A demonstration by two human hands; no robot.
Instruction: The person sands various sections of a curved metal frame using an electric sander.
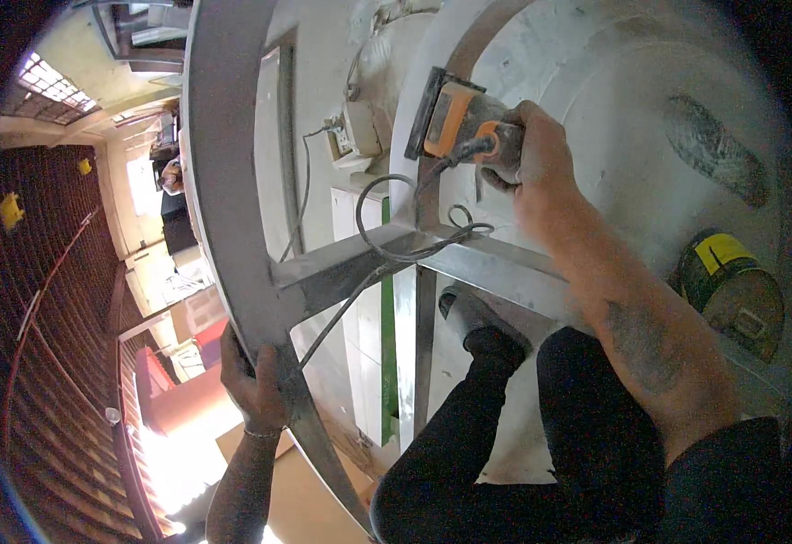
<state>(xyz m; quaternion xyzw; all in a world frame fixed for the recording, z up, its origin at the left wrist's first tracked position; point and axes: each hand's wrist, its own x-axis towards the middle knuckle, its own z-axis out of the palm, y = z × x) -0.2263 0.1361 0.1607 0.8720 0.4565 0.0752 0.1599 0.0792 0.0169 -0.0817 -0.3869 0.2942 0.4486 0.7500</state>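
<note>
Count: one sander (455,118), orange and black; two bare hands; one frame (231,136), dark grey with bare-metal crossbars; one dark cord (444,241), with one large loop and one small one lying over the crossbars' junction. Also one bucket (758,313) with one yellow label, at 3 o'clock; one socket box (360,134) with one plug in it, between 11 and 12; two yellow patches on the corrugated surface toward 9 to 10.

Sander located at 1 o'clock, over an upper bar of the frame. Right hand (543,150) clasped about its body. Left hand (255,390), at 8 o'clock, hooked onto the frame's outer edge, thumb on the near face.

Obscured: right fingertips partly behind the sander; left fingers partly behind the rim. Pad's underside unseen; contact with the bar cannot be confirmed. Frame cut off at top and bottom. Far end of the cord lost near the left hand. Dark elongated shape (718,150) at 2 o'clock is dusty, kind unclear. Person (171,177) at 10 o'clock too small to make out.

Orientation: pad faces 9 o'clock; its long axis runs from 1 to 7. Body extends from pad toward 4; cord exits toward 8.
</note>
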